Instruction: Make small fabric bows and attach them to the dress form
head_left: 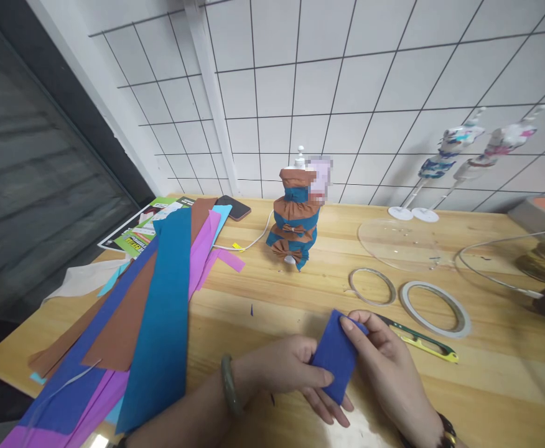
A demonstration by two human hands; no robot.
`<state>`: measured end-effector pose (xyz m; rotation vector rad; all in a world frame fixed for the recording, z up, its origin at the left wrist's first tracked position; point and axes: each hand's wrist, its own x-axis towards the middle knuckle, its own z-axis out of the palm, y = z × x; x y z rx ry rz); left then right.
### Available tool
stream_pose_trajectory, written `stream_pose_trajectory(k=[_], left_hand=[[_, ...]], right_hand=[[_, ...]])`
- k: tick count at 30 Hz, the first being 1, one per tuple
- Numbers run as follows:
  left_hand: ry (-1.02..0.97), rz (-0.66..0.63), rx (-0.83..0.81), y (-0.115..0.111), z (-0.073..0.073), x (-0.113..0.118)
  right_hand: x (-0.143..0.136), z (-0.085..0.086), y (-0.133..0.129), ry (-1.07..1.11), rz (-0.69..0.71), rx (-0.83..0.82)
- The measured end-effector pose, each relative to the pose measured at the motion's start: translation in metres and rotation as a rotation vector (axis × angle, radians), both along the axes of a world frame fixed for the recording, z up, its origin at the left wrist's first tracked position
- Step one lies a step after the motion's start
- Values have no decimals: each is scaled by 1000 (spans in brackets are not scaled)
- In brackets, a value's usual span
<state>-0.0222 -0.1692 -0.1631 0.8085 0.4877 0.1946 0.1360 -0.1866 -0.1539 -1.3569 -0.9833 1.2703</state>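
A small dark-blue fabric piece (336, 358), roughly rectangular, is held between both hands above the front of the wooden table. My left hand (307, 370), with a bangle at its wrist, pinches the lower left part, thumb on top and fingers underneath. My right hand (384, 361) grips the upper right corner between thumb and forefinger. Just beyond the right hand lie green-and-yellow thread snips (426, 342), partly covered by it. Farther back stands a mini dress form (295, 211) dressed in brown and teal fabric with bows.
Long fabric strips (160, 323) in teal, brown, blue and purple cover the table's left side. Tape rolls (435, 309) and a clear disc (400, 244) lie right of centre. Two small dress forms (452, 149) stand by the tiled wall. A phone (234, 208) rests at the back.
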Motion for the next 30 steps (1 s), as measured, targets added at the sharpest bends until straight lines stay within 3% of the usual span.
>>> stream_pose_trajectory(k=[6,11,16,23,30], left_hand=[[-24,-60,-3,0,0,-2],[12,-78,-6,0,5,-3],[94,6,43,-1,7,-3],[102,-97,18,0,5,-6],[116,-105,33,2,11,-7]], right_hand=[[-1,1,-1,-38,94,-29],[0,1,-2,-51,69,-39],[0,2,0,-76,52,-8],[4,-5,3,-138,46,32],[7,-9,4,-255,56,115]])
